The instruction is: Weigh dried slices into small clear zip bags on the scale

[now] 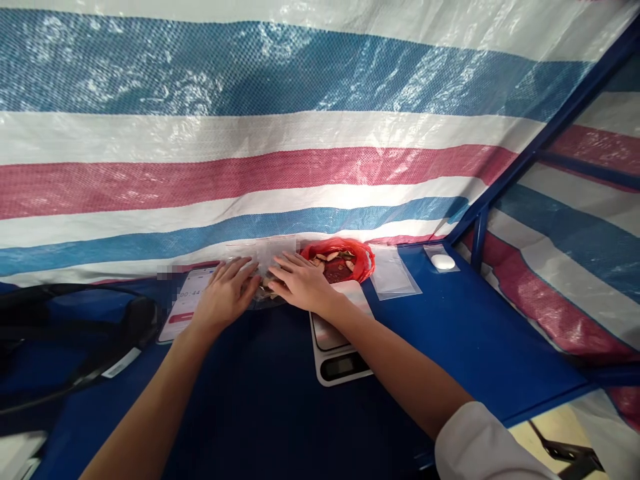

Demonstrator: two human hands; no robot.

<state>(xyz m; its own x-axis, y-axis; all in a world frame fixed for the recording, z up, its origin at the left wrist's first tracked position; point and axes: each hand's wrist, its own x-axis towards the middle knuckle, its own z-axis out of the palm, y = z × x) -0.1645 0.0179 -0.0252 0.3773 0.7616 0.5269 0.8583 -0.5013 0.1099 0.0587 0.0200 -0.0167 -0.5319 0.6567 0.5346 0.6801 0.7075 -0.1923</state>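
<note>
A see-through plastic bag (270,250) with small brownish pieces in its lower part lies at the back of the blue table. My left hand (227,293) rests on its left side, fingers stretched forward and thumb apart. From the right, my right hand (303,281) lies over the bag with its fingers spread. Both hands partly hide the bag and its contents. Under my right forearm is a white kitchen scale (323,370), its platform partly covered. Just beyond the scale stands an open red plastic bag (369,263) holding dried brown and reddish pieces.
A phone (183,310) with a running timer lies left of my left hand. Flat empty plastic bags (395,273) and a white oval object (443,261) are to the right. A black strapped device (135,320) sits at left. Striped sheeting (250,140) hangs behind the table (450,333).
</note>
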